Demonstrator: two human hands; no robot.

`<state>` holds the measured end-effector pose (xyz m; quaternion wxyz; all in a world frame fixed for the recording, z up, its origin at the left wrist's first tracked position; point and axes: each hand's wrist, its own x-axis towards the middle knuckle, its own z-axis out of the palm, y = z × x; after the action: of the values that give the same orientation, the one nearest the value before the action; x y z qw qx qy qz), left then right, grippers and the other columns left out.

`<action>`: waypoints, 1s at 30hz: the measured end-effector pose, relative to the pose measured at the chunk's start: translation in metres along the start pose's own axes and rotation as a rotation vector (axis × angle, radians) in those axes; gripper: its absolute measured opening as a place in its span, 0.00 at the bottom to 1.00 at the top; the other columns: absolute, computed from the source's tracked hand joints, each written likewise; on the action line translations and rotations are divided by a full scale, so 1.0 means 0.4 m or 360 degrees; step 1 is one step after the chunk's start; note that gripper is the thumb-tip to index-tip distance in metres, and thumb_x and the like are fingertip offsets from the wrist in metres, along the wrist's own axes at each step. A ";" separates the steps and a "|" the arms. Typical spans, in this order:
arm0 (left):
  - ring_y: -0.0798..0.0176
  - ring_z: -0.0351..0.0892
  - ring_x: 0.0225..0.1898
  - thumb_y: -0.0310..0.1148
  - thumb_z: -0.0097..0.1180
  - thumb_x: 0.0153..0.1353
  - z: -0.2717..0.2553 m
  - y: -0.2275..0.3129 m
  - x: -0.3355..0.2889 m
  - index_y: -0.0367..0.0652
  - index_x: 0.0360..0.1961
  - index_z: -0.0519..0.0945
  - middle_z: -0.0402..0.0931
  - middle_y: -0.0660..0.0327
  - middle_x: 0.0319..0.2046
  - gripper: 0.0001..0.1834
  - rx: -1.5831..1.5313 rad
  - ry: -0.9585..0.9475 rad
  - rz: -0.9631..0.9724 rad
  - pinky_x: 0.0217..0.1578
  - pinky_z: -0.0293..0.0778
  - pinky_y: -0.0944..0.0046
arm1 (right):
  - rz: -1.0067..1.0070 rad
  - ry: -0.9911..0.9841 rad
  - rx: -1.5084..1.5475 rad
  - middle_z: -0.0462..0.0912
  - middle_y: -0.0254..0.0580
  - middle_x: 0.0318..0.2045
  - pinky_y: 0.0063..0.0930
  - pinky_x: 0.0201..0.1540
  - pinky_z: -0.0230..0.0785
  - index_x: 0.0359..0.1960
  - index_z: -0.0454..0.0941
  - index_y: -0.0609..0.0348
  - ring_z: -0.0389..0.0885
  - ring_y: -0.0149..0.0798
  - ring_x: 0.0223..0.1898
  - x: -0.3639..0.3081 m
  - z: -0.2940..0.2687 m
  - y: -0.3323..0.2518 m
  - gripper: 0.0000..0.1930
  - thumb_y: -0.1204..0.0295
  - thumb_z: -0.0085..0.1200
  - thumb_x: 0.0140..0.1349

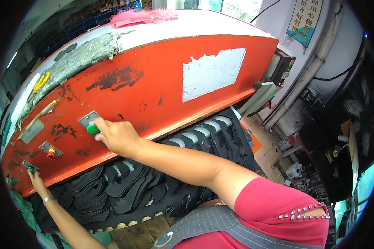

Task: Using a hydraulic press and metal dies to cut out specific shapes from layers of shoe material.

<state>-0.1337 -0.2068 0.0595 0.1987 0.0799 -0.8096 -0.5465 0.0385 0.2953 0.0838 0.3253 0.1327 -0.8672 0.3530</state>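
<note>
A large red machine (162,87) with scuffed paint stands before me. On its front, a big green mushroom button (93,128) sticks out from a metal plate, and my right hand (116,135) has its bent fingers at that button. Far to the left, my left hand (37,182) reaches up with stretched fingers, their tips touching a small control plate (30,166) with a green button. Between the two hands is a red and yellow emergency stop button (51,154). Below the machine's edge, many black flat cut pieces (129,186) lie in overlapping stacks.
Yellow-handled pliers (42,81), a grey fuzzy cloth (87,52) and a pink fluffy duster (141,17) lie on the machine's top. At right are a grey control box (259,99), a wall pipe (307,79) and a black table (326,153) with small items.
</note>
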 end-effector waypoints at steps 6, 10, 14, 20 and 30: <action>0.65 0.76 0.49 0.25 0.48 0.64 0.193 0.129 -0.385 0.35 0.56 0.75 0.76 0.57 0.49 0.18 0.0046 -0.0412 0.0511 0.53 0.70 0.64 | 0.0124 -0.0572 0.0040 0.81 0.49 0.31 0.47 0.35 0.73 0.41 0.72 0.56 0.80 0.55 0.34 -0.233 -0.107 0.027 0.16 0.61 0.58 0.58; 0.64 0.79 0.36 0.25 0.53 0.61 0.388 0.341 -0.803 0.38 0.38 0.81 0.80 0.58 0.35 0.07 0.0052 -0.0793 0.0691 0.40 0.74 0.64 | 0.0460 -0.1334 -0.0030 0.82 0.53 0.30 0.50 0.40 0.72 0.37 0.76 0.59 0.81 0.56 0.37 -0.372 -0.216 0.003 0.16 0.58 0.57 0.59; 0.51 0.81 0.36 0.25 0.55 0.57 0.536 0.430 -1.076 0.37 0.36 0.82 0.81 0.50 0.33 0.07 0.0090 -0.1487 0.1037 0.40 0.76 0.60 | 0.0690 -0.1644 -0.0204 0.83 0.52 0.37 0.45 0.50 0.72 0.43 0.79 0.60 0.81 0.56 0.45 -0.483 -0.301 -0.009 0.19 0.58 0.59 0.57; 0.47 0.77 0.33 0.41 0.47 0.62 0.631 0.354 -1.236 0.40 0.20 0.83 0.80 0.51 0.23 0.21 0.1062 -0.1391 0.1187 0.37 0.74 0.51 | 0.0493 -0.0828 -0.0219 0.81 0.56 0.34 0.48 0.44 0.72 0.36 0.76 0.65 0.80 0.58 0.37 -0.653 -0.283 0.031 0.16 0.62 0.49 0.60; 0.46 0.75 0.31 0.39 0.51 0.57 0.584 0.279 -1.355 0.37 0.17 0.81 0.80 0.49 0.23 0.19 0.1006 -0.1156 0.1150 0.39 0.71 0.51 | 0.0371 -0.1063 -0.0210 0.82 0.57 0.37 0.43 0.48 0.72 0.37 0.78 0.66 0.82 0.55 0.41 -0.738 -0.296 -0.008 0.16 0.64 0.45 0.60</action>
<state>0.2728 0.2238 -0.0410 0.0491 -0.3369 -0.9248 -0.1696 0.3178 0.3757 -0.0449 -0.0107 0.1195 -0.9559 0.2682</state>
